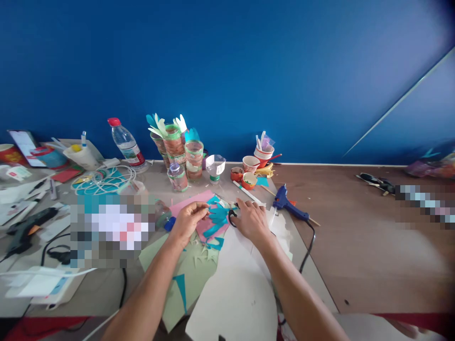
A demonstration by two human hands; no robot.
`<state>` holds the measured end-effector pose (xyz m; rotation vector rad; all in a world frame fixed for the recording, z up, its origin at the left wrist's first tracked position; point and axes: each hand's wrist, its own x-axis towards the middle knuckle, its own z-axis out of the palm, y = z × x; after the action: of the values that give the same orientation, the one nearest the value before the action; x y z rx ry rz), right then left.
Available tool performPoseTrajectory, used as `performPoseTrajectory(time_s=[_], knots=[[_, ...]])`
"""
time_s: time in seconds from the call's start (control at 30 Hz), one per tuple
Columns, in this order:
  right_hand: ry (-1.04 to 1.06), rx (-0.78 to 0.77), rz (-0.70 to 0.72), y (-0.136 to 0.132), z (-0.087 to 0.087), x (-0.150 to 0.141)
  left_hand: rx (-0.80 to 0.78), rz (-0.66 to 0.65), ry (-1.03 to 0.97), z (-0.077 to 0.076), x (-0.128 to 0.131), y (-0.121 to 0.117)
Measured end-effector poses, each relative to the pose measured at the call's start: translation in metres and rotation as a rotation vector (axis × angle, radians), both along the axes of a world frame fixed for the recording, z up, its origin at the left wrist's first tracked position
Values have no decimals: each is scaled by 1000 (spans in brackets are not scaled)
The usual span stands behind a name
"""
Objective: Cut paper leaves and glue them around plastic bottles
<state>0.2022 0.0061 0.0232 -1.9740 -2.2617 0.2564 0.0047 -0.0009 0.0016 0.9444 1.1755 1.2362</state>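
My left hand (190, 220) is closed in a pinch, its fingertips at the edge of a blue paper petal (218, 215). Several such petals lie fanned over a pink paper sheet (202, 229). Across from it, my right hand (251, 220) rests low with bent fingers at a pair of scissors; the black handle loop (232, 219) shows beside the thumb, while the blades are hard to make out. White paper (234, 289) lies beneath my right wrist. Under my left forearm is a pale green sheet (199, 284) with cut scraps.
A blue glue gun (289, 204) with a black cord lies to the right. Behind stand decorated bottle cups (194, 163), small paper cups (250, 180) and a red-capped bottle (128, 144). At left are a black glue gun (31, 227), a white cable coil (103, 182) and a power strip (59, 284).
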Motion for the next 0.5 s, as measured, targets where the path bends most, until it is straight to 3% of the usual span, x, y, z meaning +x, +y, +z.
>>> performPoseTrajectory(time_s=[0.33,0.5], knots=[[6,11,49,-3,0,-7,7,7,3,-1,0,2],[308,69,61,-5,1,-11,-26,5,-11,4,5,0]])
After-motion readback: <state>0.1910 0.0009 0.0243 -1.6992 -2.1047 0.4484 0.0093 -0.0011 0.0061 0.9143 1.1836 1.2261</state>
